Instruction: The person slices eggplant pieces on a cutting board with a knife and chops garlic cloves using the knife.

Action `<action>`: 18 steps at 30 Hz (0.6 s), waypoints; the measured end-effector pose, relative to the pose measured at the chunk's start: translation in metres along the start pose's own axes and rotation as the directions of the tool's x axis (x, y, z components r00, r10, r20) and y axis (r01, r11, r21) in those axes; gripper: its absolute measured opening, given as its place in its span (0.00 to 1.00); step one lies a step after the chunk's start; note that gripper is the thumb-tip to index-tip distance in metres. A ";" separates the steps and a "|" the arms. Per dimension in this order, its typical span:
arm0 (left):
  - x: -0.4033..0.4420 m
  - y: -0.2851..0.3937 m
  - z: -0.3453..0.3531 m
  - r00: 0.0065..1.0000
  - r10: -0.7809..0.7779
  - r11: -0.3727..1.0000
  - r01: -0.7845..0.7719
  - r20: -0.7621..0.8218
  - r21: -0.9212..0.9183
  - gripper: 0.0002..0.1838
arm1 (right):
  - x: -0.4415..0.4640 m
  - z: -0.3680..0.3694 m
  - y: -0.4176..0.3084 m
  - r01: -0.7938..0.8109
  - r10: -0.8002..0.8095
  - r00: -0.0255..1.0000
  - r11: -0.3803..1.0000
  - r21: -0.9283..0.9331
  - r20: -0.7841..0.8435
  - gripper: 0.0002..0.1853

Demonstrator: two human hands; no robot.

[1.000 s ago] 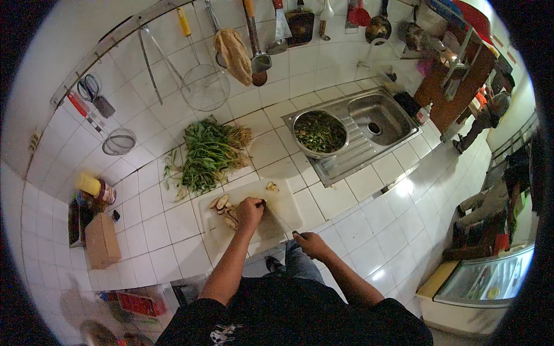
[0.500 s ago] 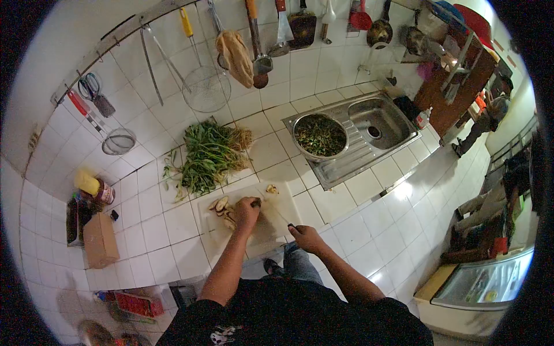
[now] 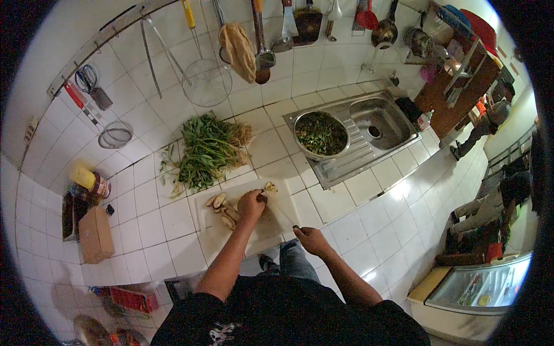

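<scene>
My left hand (image 3: 251, 205) is closed over a dark-skinned vegetable piece (image 3: 263, 198), mostly hidden under the fingers, above the white cutting board (image 3: 262, 232). In my right hand (image 3: 312, 240) is the dark handle of a knife (image 3: 285, 215). Its thin blade is faint and slants up and left toward the left hand. Pale slices with dark rims (image 3: 227, 215) lie on the board left of my left hand. Small yellowish scraps (image 3: 270, 186) sit near its far edge.
Leafy greens with roots (image 3: 205, 151) lie beyond the board. A bowl of chopped greens (image 3: 321, 134) rests on the steel sink's drainboard (image 3: 340, 167). A cardboard box (image 3: 96, 235) stands at left. Utensils, including a wire skimmer (image 3: 206, 82), hang on the wall. A person (image 3: 489, 122) is far right.
My left hand has shifted slightly right and away from me, uncovering more of the slices. The right hand with the knife has moved a little right. The view has tilted slightly.
</scene>
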State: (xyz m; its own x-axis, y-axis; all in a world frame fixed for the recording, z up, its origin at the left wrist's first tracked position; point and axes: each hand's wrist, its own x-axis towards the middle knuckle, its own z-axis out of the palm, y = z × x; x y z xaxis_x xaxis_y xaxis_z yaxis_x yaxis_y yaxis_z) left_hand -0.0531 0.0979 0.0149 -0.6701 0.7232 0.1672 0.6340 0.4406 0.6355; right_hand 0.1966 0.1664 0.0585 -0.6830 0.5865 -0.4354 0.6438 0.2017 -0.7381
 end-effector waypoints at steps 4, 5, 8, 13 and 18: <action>-0.007 0.001 -0.004 0.999 -0.032 0.999 0.033 -0.028 0.034 0.14 | 0.006 0.003 0.006 0.010 -0.009 0.999 0.999 -0.051 0.031 0.33; -0.008 0.000 -0.004 1.000 -0.011 0.998 0.013 -0.024 0.054 0.14 | 0.006 0.002 0.005 -0.020 0.024 0.997 0.998 -0.060 0.068 0.33; -0.009 -0.012 0.007 0.999 -0.004 0.999 0.006 -0.044 0.038 0.12 | 0.006 -0.002 0.001 -0.110 0.114 0.984 0.993 -0.033 0.134 0.33; -0.003 -0.019 0.013 0.999 -0.033 0.999 0.033 -0.005 0.036 0.09 | 0.005 -0.005 -0.001 -0.192 0.174 0.968 0.977 0.091 0.183 0.33; -0.004 -0.012 0.008 0.999 0.036 0.993 -0.031 -0.040 0.114 0.08 | 0.005 -0.005 -0.001 -0.226 0.204 0.957 0.970 0.093 0.206 0.34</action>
State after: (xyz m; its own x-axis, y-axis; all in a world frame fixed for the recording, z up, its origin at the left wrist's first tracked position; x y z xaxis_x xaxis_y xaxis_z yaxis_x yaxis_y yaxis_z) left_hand -0.0549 0.0938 0.0008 -0.6622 0.7164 0.2198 0.6941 0.4758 0.5403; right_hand 0.1940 0.1734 0.0598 -0.5934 0.4413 -0.6731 0.7468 -0.0102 -0.6650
